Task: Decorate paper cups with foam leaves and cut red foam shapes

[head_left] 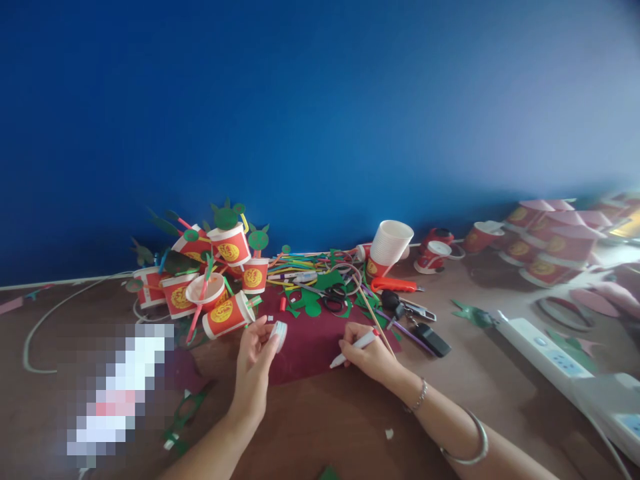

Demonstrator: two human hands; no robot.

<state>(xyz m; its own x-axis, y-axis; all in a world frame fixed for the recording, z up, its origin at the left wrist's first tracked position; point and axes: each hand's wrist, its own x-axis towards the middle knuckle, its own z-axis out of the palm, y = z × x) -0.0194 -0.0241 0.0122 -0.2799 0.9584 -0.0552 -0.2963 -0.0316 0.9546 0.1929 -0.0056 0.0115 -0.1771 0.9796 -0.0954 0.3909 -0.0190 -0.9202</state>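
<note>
Blue wall (300,100) at back, brown tabletop (280,430) below. Maroon sheet (305,357) on it, between the hands. Right hand (373,357) grips the marker (363,340) in a writing hold; long axis slants, red end up-right, white narrow end down-left toward the left hand. Left hand (256,357) pinches the white roll (280,337), thumb and fingers. Roll sits left of the marker and slightly farther out, apart from it, sheet in between. Small red piece (283,304) lies beyond the roll.
</note>
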